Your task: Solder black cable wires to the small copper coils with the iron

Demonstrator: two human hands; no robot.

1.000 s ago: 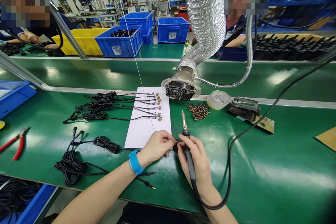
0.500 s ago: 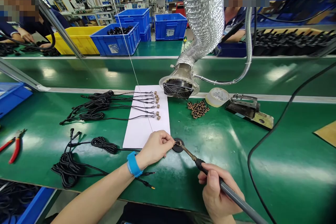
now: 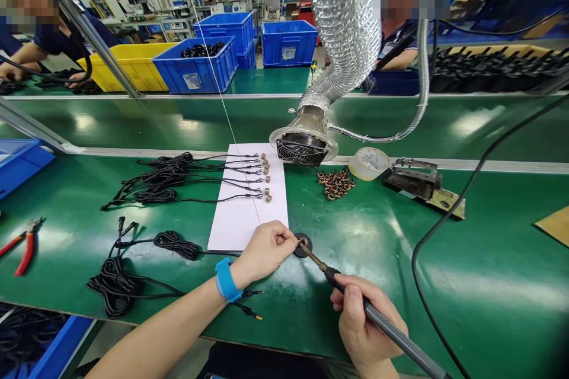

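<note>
My left hand (image 3: 272,249), with a blue band (image 3: 228,280) at the wrist, is pinched at the left edge of a round black disc (image 3: 303,253); what it holds is too small to make out. Small copper-coloured parts (image 3: 303,242) sit on the disc. My right hand (image 3: 368,323) is closed round the grey handle of a soldering iron (image 3: 386,325), whose tip meets the parts on the disc. Left of my left hand is a white sheet (image 3: 231,222) bearing the ends of black cables (image 3: 166,174) and small brownish pieces (image 3: 267,179).
A fan hood (image 3: 302,139) hangs above the disc. Behind lie copper-coloured parts (image 3: 336,184), a tape roll (image 3: 368,163) and a metal fixture (image 3: 422,186). Red pliers (image 3: 29,249) and coiled cables (image 3: 116,284) are left. A black cord (image 3: 418,272) crosses the right. People work across the bench.
My right hand and the soldering iron have shifted slightly left, and the black cord on the right has moved left. My left hand is nearly still. The person at the far left has changed arm position.
</note>
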